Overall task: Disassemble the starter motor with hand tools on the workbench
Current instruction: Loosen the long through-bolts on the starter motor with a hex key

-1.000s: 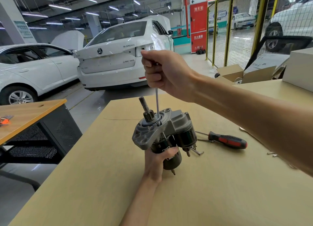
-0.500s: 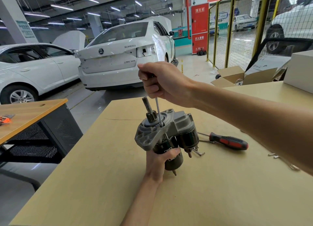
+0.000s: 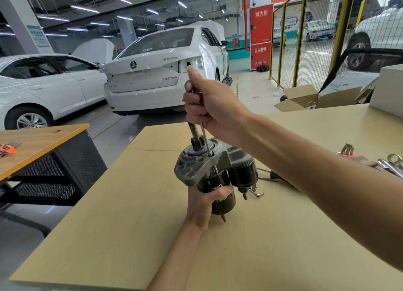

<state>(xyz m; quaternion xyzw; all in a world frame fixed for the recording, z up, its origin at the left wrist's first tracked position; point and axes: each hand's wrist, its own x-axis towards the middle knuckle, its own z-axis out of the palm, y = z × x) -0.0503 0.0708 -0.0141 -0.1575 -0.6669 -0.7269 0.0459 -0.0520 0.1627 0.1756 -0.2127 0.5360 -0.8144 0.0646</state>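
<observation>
Starter motor [image 3: 214, 172] held upright above the near-middle of the workbench [image 3: 113, 236], grey nose housing and pinion shaft uppermost, black body below. Left hand [image 3: 204, 205] wrapped round the lower black body, fingers curled tight on it, lifting it clear of the board. Right hand [image 3: 209, 107] fisted round the handle of a slim driver [image 3: 206, 138], thumb raised, shank running down beside the pinion shaft to a fastener on the housing rim. Compared with a second ago: right hand lower and nearer the housing, now overlapping the shaft tip, and tilted a little to the left; motor grip unchanged; the red-handled screwdriver on the right of the bench now almost hidden behind the forearm, only its tip region showing. Likely meaning: pressure being put onto the fastener, tip seated rather than merely lined up, so loosening one of the long through-bolts seems under way. Housing not yet separated from the body, so the job looks early. Wrenches [image 3: 390, 162] lying far right on the bench, well apart from the motor.
</observation>
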